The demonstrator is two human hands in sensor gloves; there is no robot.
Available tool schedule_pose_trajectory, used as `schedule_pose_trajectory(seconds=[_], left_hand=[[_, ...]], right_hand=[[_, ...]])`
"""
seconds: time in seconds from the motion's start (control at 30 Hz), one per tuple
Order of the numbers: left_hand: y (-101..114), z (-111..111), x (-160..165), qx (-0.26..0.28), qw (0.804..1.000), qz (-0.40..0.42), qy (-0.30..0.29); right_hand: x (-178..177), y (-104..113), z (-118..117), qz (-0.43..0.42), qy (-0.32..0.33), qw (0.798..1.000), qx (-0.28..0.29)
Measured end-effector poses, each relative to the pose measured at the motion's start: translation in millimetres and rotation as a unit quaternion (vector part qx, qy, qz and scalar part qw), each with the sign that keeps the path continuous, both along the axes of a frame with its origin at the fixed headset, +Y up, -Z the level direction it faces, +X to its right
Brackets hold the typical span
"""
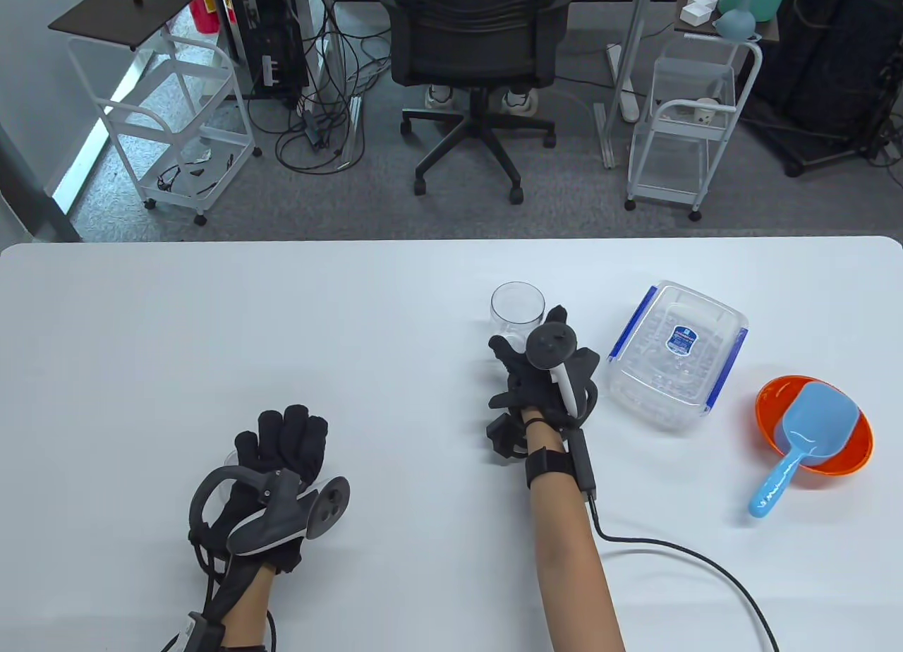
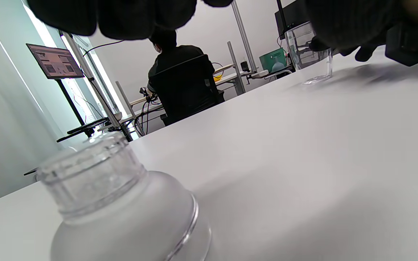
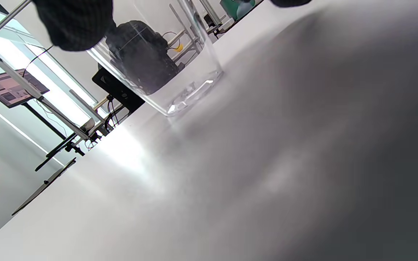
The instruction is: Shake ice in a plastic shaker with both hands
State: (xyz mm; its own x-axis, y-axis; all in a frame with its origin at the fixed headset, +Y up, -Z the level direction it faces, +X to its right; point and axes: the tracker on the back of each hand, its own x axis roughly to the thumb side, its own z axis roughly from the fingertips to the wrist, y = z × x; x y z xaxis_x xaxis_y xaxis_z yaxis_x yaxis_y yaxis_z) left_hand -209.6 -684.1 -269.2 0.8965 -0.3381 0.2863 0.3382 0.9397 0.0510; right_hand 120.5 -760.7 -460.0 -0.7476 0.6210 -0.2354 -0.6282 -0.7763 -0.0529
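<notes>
Clear plastic shaker cup (image 1: 518,310) upright on white surface (image 1: 211,327), empty — light, rigid, slick. Wrap your right hand (image 1: 543,380) around mid-wall; grip now unclear. Left hand (image 1: 271,468) over frosted domed shaker lid (image 2: 122,214) — grip unclear.

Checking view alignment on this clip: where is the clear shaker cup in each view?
Table view: clear shaker cup upright mid-table, just beyond the right hand.
Left wrist view: upper right, far across the table.
Right wrist view: top centre, close, tilted frame.
Shared landmark: black office chair behind the table.
</notes>
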Motion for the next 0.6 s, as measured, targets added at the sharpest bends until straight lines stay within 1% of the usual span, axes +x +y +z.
schedule_pose_trajectory(seconds=[0.1, 0.17, 0.23, 0.33, 0.4, 0.47, 0.6], left_hand=[[-1, 0, 0, 0.0, 1.0, 0.004, 0.0], [-2, 0, 1, 0.0, 1.0, 0.003, -0.005], [-2, 1, 3, 0.001, 1.0, 0.001, -0.01], [-3, 0, 3, -0.002, 1.0, 0.003, -0.013], [-2, 1, 4, -0.005, 1.0, 0.003, -0.013], [-1, 1, 3, -0.005, 1.0, 0.004, -0.013], [3, 4, 2, 0.004, 1.0, 0.016, -0.012]], right_hand=[[10, 6, 6, 0.025, 0.013, 1.0, 0.013], [18, 15, 12, 0.033, 0.025, 0.999, 0.021], [24, 25, 18, 0.026, 0.04, 0.998, 0.035], [29, 40, 27, 0.005, 0.066, 0.995, 0.076], [34, 50, 33, 0.011, 0.075, 0.994, 0.085], [40, 60, 41, 0.035, 0.076, 0.992, 0.091], [55, 67, 51, 0.087, 0.066, 0.99, 0.086]])
